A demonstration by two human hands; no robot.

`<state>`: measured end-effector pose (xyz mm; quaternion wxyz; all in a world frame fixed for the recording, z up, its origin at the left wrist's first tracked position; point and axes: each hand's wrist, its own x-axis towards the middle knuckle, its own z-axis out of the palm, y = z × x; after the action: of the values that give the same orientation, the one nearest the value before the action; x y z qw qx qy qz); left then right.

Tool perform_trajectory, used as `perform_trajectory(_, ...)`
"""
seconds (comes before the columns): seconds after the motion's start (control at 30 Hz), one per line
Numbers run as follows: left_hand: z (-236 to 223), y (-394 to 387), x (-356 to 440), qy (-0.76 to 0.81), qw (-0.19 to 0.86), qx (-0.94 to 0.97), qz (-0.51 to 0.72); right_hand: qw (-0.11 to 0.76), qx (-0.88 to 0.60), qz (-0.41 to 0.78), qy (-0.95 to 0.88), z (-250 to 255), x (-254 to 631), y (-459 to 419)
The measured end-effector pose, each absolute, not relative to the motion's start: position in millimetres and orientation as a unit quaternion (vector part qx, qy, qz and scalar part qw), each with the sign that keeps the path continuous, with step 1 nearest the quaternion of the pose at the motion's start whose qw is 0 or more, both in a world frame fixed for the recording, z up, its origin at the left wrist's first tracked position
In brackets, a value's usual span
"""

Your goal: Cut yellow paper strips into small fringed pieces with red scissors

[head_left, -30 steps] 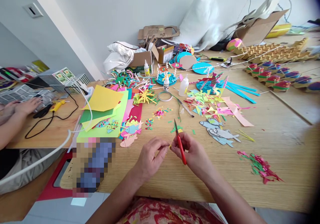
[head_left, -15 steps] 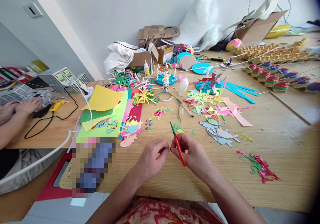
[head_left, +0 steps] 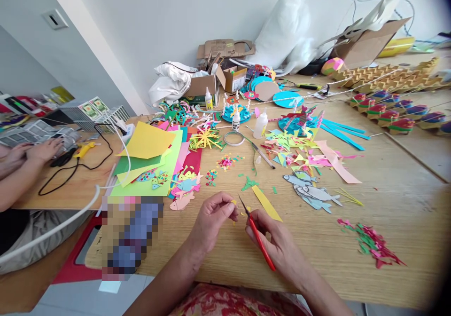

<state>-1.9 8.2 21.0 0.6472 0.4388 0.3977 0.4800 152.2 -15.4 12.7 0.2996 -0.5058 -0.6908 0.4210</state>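
Note:
My right hand [head_left: 273, 236] is closed on a pair of red-handled scissors [head_left: 260, 243], whose dark blades point up and left toward my other hand. Between the thumb and fingers of my left hand [head_left: 216, 217] I pinch a small piece of yellow paper [head_left: 234, 202]. A yellow paper strip [head_left: 267, 203] lies on the table just beyond my right hand, with tiny yellow scraps near the blades. Green paper scraps [head_left: 249, 183] lie a little farther off. Small paper bits [head_left: 229, 161] form a colourful pile beyond them.
Fish cutouts [head_left: 313, 191] and a heap of red and green shreds [head_left: 373, 243] lie to the right. Coloured paper sheets [head_left: 146, 142] are stacked left. Glue bottles [head_left: 260, 124] stand farther back. At far left, another person's hands [head_left: 44, 149] rest by grey racks.
The yellow strip now lies on the table beyond my right hand. My hands have moved slightly apart, and the scissors have shifted down, their blades now pointing more to the left.

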Motion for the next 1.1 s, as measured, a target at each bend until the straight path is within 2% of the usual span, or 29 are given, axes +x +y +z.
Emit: perform_trajectory(1.1,25.2,6.6,-2.3,0.393,0.686,0.401,0.464,0.3,-0.483,0.393,-0.723,10.1,149.9,-16.9)
